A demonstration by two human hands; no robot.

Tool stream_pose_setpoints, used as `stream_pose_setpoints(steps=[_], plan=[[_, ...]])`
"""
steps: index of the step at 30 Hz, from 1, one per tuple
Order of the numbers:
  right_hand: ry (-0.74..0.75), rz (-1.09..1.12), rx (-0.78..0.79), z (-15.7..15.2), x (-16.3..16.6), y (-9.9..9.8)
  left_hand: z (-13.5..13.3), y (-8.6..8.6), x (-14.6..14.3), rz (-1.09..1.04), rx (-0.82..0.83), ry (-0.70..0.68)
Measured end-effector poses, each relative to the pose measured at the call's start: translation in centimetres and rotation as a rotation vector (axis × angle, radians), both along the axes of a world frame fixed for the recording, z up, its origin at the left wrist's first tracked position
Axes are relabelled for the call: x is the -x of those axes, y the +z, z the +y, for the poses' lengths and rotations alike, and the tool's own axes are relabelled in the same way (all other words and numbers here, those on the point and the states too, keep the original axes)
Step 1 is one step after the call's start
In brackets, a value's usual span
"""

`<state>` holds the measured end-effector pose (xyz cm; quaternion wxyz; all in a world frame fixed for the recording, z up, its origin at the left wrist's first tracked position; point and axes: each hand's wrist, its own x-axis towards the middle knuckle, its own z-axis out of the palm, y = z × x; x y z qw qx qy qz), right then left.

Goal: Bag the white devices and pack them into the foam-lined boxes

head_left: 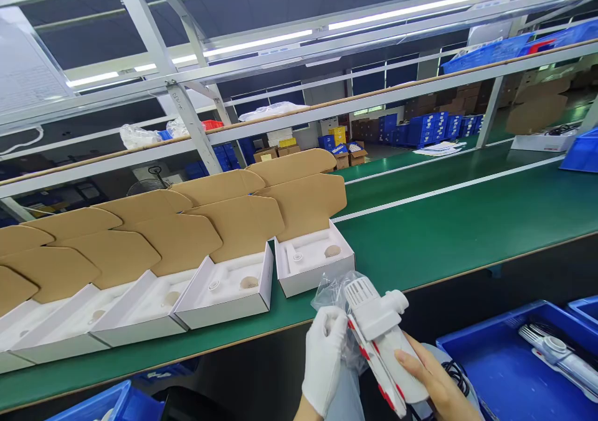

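My right hand (430,374), bare, is closed around a white handheld appliance (378,321) with a slotted round head, a short side nozzle and red marks along its edge. My left hand (324,352) wears a white glove. Its fingers are curled in a pinch on a clear plastic bag (334,293) beside the slotted head; part of the bag hangs below. Just beyond both hands, an open white box (315,278) with a moulded white insert stands on the green bench (420,240). A dark cord (455,374) shows near my right hand.
Several more open boxes (224,312) with brown raised lids line the bench to the left. At the lower right, a blue bin (504,371) holds another appliance (560,352). Another blue bin (112,405) sits lower left. A shelf rail (299,119) crosses above the bench.
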<state>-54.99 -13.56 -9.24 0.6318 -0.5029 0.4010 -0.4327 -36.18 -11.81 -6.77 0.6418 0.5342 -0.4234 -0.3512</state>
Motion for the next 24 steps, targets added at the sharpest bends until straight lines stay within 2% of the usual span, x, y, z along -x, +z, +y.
stream_pose_setpoints(steps=[4, 7, 9, 12, 14, 16, 18, 20, 23, 24], plan=[[0.003, 0.395, 0.348, -0.2, -0.1, -0.4, -1.1, 1.5, -0.8, -0.142, 0.048, 0.083], [-0.002, 0.648, 0.545, -0.2, 0.1, -1.3, -1.6, 2.7, -0.7, -0.379, 0.111, 0.099], [0.028, 0.75, 0.665, -0.2, 0.2, -1.7, -1.5, 3.3, -0.3, -0.634, 0.269, 0.089], [0.055, 0.797, 0.698, -0.3, -0.1, -1.1, -0.6, 3.5, 0.6, -1.1, 0.702, 0.133], [0.103, 0.766, 0.63, -0.6, -0.4, -0.3, 0.3, 3.0, 0.8, -1.373, 0.944, 0.178], [0.155, 0.688, 0.502, -1.2, -0.4, 0.4, 1.2, 2.2, 0.3, -1.544, 1.051, 0.179], [0.179, 0.541, 0.347, -1.7, -0.1, 0.7, 1.8, 1.3, -1.2, -1.633, 1.032, 0.201], [0.114, 0.303, 0.142, -1.8, 0.3, 0.5, 2.1, 0.6, -3.1, -1.677, 0.961, 0.307], [-0.002, -0.1, -0.237, -1.3, 0.3, -0.8, 2.3, -0.7, -4.6, -1.591, 0.887, 0.5], [-0.01, -0.193, -0.319, -1.1, 0.1, -1.3, 2.4, -1.3, -4.5, -1.538, 0.894, 0.534]])
